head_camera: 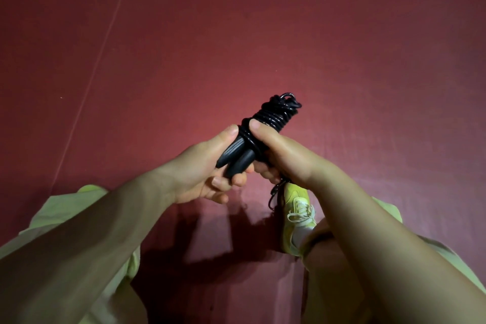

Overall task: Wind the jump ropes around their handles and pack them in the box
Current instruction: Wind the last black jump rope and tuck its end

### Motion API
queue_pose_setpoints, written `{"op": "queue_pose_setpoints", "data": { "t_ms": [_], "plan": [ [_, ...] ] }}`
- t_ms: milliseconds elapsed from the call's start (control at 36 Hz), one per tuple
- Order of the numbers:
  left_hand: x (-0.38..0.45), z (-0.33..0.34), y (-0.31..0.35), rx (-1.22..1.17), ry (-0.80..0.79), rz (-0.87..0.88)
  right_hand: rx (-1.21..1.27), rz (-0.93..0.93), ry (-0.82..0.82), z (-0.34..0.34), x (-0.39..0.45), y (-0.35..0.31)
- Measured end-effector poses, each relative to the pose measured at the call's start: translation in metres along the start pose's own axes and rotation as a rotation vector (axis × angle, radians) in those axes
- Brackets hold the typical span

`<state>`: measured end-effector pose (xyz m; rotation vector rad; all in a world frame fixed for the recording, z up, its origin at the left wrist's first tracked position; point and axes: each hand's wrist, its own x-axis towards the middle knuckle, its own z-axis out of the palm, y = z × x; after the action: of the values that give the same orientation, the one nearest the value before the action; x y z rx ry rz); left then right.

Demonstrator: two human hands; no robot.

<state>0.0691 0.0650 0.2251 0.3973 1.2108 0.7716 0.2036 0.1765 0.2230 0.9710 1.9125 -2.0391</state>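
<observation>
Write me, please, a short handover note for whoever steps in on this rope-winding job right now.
Left hand: grips the two black handles, held side by side.
Right hand: grips the rope coils, thumb pressing them down.
Rope: mostly wound around the handles; a short loose tail hangs below the right hand, near the yellow shoe.
Done: most of the winding on this rope.
Left: wind in or tuck the tail, then pack it. No box is in view, so find it first; other ropes are not visible either.
</observation>
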Motion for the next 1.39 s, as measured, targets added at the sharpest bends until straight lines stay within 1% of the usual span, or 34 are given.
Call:
{"op": "queue_pose_setpoints", "data": {
  "t_ms": [167, 222, 306, 389, 472, 556, 694, 778, 861, 944, 1000, 1056, 1111, 1167, 1222, 1306, 1389],
  "plan": [
    [0.008, 0.002, -0.009, 0.278, 0.314, 0.174, -0.119, 0.115, 0.033, 0.001, 0.001, 0.004],
    [0.013, -0.003, -0.014, 0.370, 0.374, 0.203, -0.137, 0.137, 0.053, 0.002, 0.002, 0.003],
    [0.016, -0.007, -0.018, 0.350, 0.405, 0.254, -0.101, 0.135, 0.072, 0.004, 0.002, -0.001],
    [0.017, -0.007, -0.014, 0.315, 0.363, 0.310, -0.056, 0.103, 0.066, 0.004, 0.000, -0.003],
    [0.014, -0.009, -0.010, 0.267, 0.238, 0.324, -0.043, 0.087, 0.020, 0.003, -0.001, 0.000],
    [0.012, -0.009, -0.012, 0.311, 0.150, 0.305, -0.039, 0.088, -0.056, 0.003, -0.003, 0.004],
    [0.009, -0.006, -0.009, 0.032, 0.099, 0.372, 0.039, -0.004, -0.115, -0.002, -0.002, 0.004],
    [0.010, -0.009, -0.010, -0.039, 0.105, 0.391, 0.027, 0.023, -0.123, -0.009, -0.004, 0.003],
    [0.012, -0.012, -0.011, -0.067, 0.182, 0.395, -0.001, 0.127, -0.067, -0.017, -0.009, 0.004],
    [0.013, -0.021, -0.008, -0.163, 0.272, 0.406, -0.119, 0.162, 0.010, -0.026, -0.013, 0.008],
    [0.012, -0.029, -0.004, -0.230, 0.309, 0.420, -0.167, 0.134, 0.146, -0.034, -0.014, 0.010],
    [0.011, -0.034, -0.002, -0.263, 0.314, 0.428, -0.125, 0.079, 0.323, -0.042, -0.015, 0.011],
    [0.012, -0.034, -0.002, -0.267, 0.301, 0.422, -0.141, 0.051, 0.426, -0.046, -0.015, 0.011],
    [0.013, -0.031, -0.003, -0.262, 0.278, 0.401, -0.229, 0.066, 0.427, -0.045, -0.014, 0.013],
    [0.014, -0.028, -0.005, -0.257, 0.244, 0.376, -0.290, 0.082, 0.377, -0.038, -0.014, 0.013],
    [0.015, -0.023, -0.007, -0.240, 0.191, 0.351, -0.301, 0.064, 0.316, -0.026, -0.013, 0.012],
    [0.016, -0.017, -0.008, -0.218, 0.145, 0.333, -0.249, -0.011, 0.313, -0.016, -0.010, 0.008]
  ]
}}
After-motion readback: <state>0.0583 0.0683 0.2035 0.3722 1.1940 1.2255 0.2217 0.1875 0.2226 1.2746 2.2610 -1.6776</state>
